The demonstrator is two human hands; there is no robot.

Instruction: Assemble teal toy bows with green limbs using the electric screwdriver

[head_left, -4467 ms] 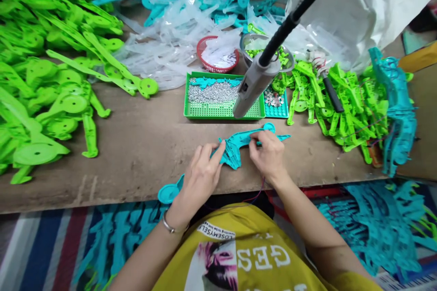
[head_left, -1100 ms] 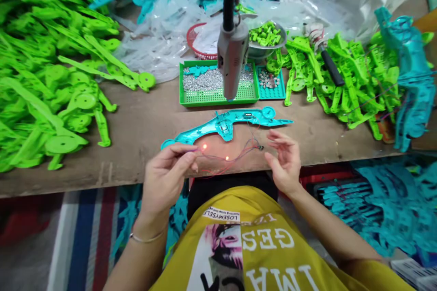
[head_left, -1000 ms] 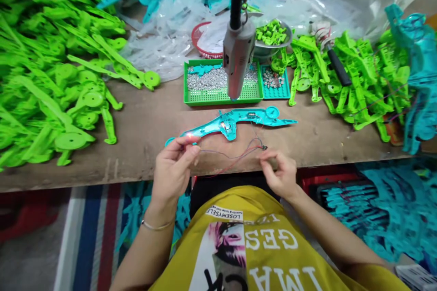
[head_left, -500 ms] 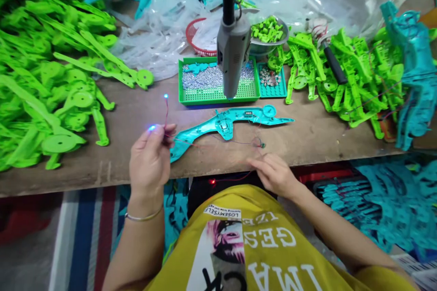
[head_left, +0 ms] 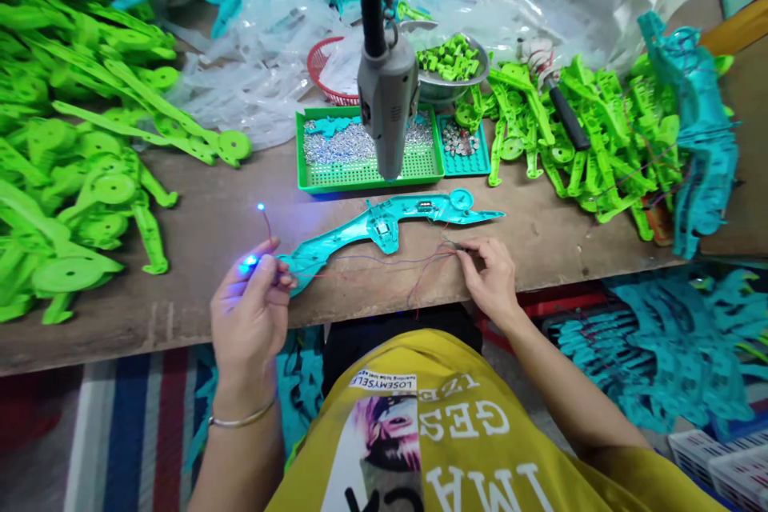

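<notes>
On the bench lies a turquoise plastic bow-shaped shell [head_left: 384, 226], its hollow inner side facing up. My left hand [head_left: 255, 296] pinches thin wires at the shell's left end; a lit blue LED [head_left: 261, 207] sticks up from it and another glows at the fingers. My right hand [head_left: 490, 276] pinches a small circuit board [head_left: 461, 247] just below the shell's right half. Thin red and dark wires [head_left: 390, 260] run between the two hands, in front of the shell, with some loops hanging toward the bench edge.
An electric screwdriver [head_left: 389, 108] hangs over a green tray [head_left: 370, 174] of screws. Beside it stand a small turquoise tray [head_left: 466, 164] of metal parts and a metal bowl [head_left: 456, 88] of green pieces. Green shells [head_left: 90, 200] pile left and right; clear plastic parts [head_left: 258, 72] lie behind.
My right hand has moved up from the bench edge and now grips the small board. My left hand sits slightly lower with the LEDs. The red light near my lap no longer shows.
</notes>
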